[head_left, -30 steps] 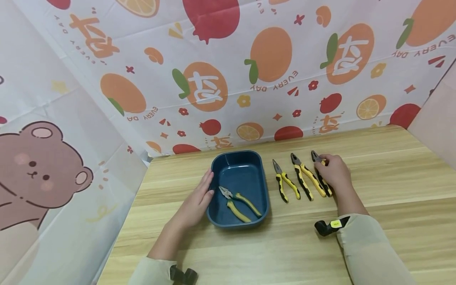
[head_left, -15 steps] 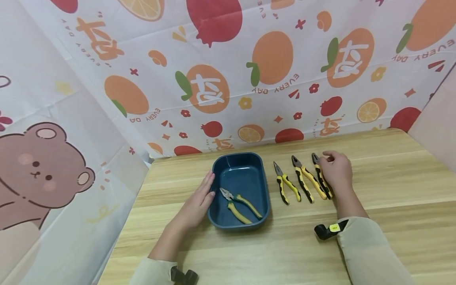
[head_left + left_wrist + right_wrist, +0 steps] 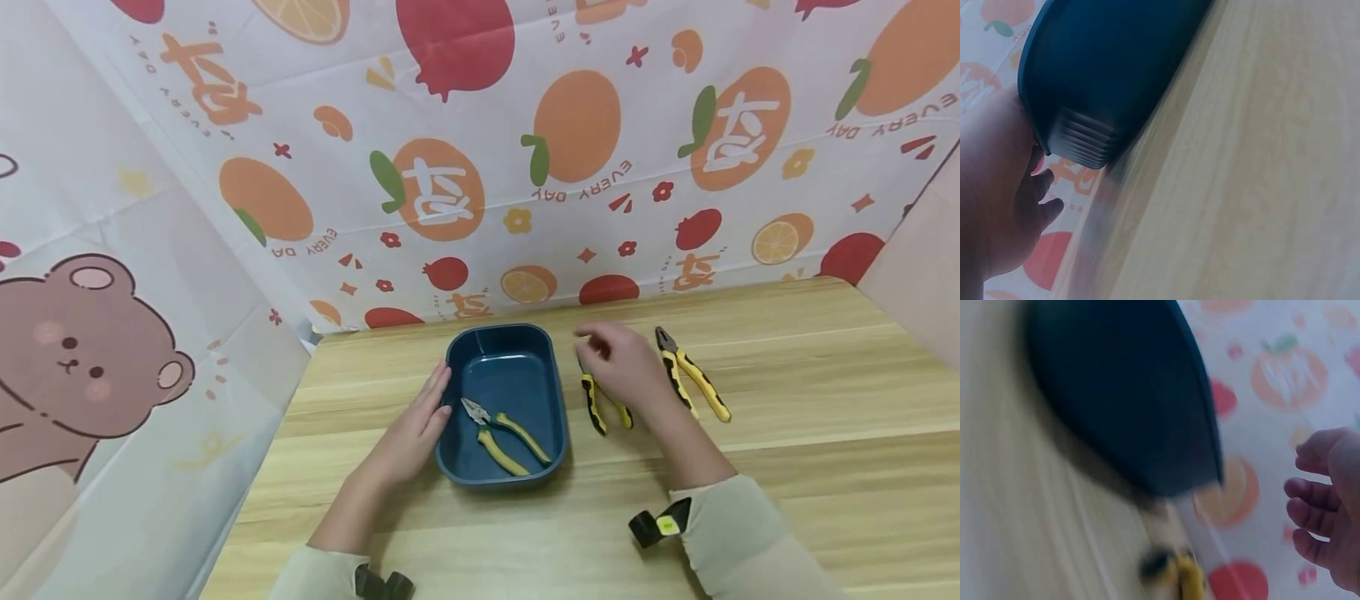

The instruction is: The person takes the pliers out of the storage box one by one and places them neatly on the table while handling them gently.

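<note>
My left hand (image 3: 408, 429) rests with fairly straight fingers against the left side of a dark blue tray (image 3: 517, 383). Inside the tray lies a pair of combination pliers (image 3: 491, 419) with pale yellow-green handles. Over the yellow-and-black long-nose pliers (image 3: 591, 404) hovers my right hand (image 3: 630, 371), covering their jaws. In the right wrist view its fingers (image 3: 1313, 515) are loosely bent, apart from the thumb, with nothing between them. Another yellow-and-black pair of pliers (image 3: 708, 392) lies to its right, handles spread. The middle pair is hidden under the hand and forearm.
The tray and pliers lie on a light wood table (image 3: 810, 367). Behind it hangs a white fruit-print cloth (image 3: 495, 175), close past the table's back edge. A bear-print sheet (image 3: 45, 358) borders the left side.
My right hand has left the rightmost pliers and moved left over the long-nose pliers. The rightmost pliers now show both handles spread apart. My left hand has stayed at the tray.
</note>
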Tool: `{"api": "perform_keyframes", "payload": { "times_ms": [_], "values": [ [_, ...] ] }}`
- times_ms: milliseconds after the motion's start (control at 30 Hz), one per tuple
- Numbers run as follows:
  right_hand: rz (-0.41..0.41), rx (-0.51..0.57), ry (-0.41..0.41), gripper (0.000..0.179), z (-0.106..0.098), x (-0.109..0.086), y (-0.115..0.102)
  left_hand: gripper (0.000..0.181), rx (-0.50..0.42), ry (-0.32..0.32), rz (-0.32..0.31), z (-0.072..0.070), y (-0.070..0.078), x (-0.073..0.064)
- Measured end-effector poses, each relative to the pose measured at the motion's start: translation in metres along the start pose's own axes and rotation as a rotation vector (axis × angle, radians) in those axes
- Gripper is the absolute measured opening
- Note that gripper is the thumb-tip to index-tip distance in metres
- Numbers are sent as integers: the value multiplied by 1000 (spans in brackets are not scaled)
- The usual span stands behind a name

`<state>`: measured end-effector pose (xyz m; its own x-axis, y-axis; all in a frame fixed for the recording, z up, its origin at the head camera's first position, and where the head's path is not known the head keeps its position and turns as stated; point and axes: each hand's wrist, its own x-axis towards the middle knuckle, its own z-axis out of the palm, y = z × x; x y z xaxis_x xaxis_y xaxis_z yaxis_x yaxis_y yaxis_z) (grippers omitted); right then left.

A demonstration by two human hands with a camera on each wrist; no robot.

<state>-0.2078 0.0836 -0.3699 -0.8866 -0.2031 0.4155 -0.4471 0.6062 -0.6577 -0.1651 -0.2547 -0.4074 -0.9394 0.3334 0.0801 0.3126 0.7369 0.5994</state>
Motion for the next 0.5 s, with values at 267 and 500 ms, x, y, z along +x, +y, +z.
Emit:
{"api": "perform_keyframes", "payload": {
  "times_ms": [267, 500],
  "values": [
    [-186, 18, -263, 26, 39, -14, -45, 56, -1, 0, 16, -2, 0, -1],
    [-177, -13, -394, 30, 66, -22, -49, 56, -4, 0, 11, 0, 0, -1]
  ]
}}
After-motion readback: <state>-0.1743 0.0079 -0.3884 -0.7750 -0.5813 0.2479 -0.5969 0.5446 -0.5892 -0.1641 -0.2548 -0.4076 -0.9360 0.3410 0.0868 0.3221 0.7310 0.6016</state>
